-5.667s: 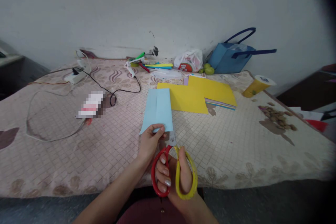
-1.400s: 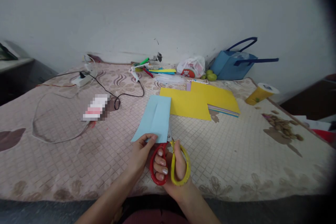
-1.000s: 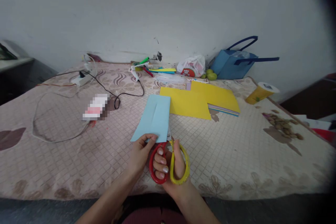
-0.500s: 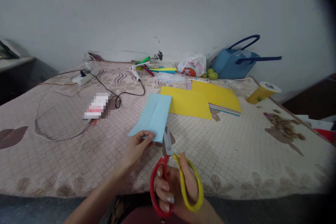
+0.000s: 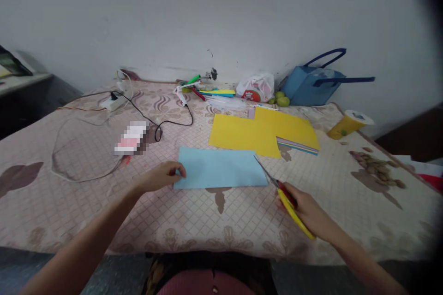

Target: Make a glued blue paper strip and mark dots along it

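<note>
A light blue paper strip [image 5: 221, 169] lies crosswise on the patterned cloth in front of me. My left hand [image 5: 162, 176] is at its left end, with thumb and forefinger curled at the edge. At the other end, my right hand [image 5: 300, 207] is closed round scissors [image 5: 292, 214] with one red and one yellow handle. The blades point up and left, their tips at the strip's right edge. Yellow paper sheets [image 5: 242, 134] rest just behind the strip, overlapping a stack of coloured sheets.
Behind are a glue gun [image 5: 180, 96], a plastic bag [image 5: 256, 87], green fruit [image 5: 283, 101] and a blue bag [image 5: 309, 86]. A phone-like device [image 5: 132, 138] with a cable lies left. A yellow cup [image 5: 349, 124] and scattered brown pieces [image 5: 377, 168] are right.
The blue paper has turned from lengthwise to crosswise and shows longer. My left hand has shifted left, and my right hand has moved right with the scissors, whose blades now look closed.
</note>
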Available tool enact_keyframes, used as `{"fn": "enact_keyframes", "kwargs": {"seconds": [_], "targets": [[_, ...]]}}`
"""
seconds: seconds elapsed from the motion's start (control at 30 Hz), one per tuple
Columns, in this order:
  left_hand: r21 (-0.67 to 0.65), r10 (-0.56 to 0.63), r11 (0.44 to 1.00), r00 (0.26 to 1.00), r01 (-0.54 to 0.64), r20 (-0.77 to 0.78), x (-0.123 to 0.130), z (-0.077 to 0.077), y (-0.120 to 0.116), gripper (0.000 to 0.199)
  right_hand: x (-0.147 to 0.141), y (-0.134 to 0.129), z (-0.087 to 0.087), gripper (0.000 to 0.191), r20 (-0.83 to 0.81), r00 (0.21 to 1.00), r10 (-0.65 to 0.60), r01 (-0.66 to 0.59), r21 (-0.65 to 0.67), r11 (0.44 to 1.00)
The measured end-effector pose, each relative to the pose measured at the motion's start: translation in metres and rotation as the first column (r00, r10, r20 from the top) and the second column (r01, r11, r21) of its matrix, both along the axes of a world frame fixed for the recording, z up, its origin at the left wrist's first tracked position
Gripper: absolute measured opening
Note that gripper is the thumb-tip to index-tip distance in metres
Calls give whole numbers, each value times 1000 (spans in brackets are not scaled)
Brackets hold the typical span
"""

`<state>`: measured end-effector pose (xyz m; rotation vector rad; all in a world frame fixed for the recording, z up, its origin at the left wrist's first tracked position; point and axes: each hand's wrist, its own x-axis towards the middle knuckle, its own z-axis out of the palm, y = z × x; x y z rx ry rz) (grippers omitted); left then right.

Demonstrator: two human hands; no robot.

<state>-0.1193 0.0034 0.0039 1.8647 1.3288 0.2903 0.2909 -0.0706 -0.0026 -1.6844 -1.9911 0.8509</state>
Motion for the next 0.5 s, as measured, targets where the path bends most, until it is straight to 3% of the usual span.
{"fn": "enact_keyframes", "kwargs": {"seconds": [0.03,0.1,0.17,0.23,0.37,0.5], "targets": [[162,59,986,993,-42,-102,1,2,0,17,7,8,1,33,124,992,-35,27,66,997],[464,228,880,950,-106,-214,6,6,-3,21,20,22,1,38,285,957,-46,0,160,987],[627,312,770,927,-117,-209,18,8,-7,27,31,32,-2,40,377,926,18,-104,208,973],[639,232,766,956,-67,-178,36,9,-9,28,40,40,-4,40,449,889,91,-212,226,951],[508,23,859,988,58,-151,82,5,2,10,55,48,-2,40,550,816,178,-332,196,923],[488,-139,851,979,194,-147,125,-1,19,9,69,50,1,38,584,778,233,-414,197,889]]}}
